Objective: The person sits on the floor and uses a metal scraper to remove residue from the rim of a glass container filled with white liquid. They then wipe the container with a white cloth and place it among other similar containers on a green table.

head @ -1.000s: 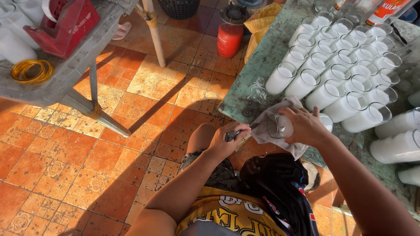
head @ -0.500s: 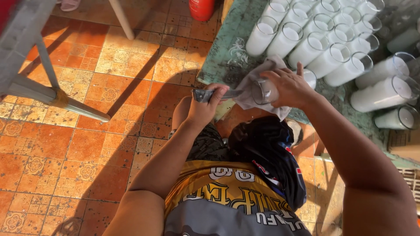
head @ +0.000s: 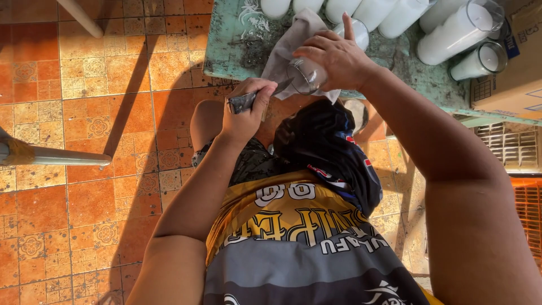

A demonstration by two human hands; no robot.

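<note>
Glass jar (head: 305,76) between both hands.

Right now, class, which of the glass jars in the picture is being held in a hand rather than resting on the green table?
The clear jar gripped by the right hand over a grey cloth, with the left hand's knife poked inside. The other jars lie untouched and full of white wax.

**Hard sun, sharp shadows**

Strong daylight floods the tiled floor (head: 84,169), turning it glowing orange, and long dark shadows slant across it. The white candles (head: 451,39) on the counter (head: 237,45) glare nearly blown out. The forearms are brightly lit; the lap lies in deep shade. Focus is crisp, with slight stretching at the edges.
</note>
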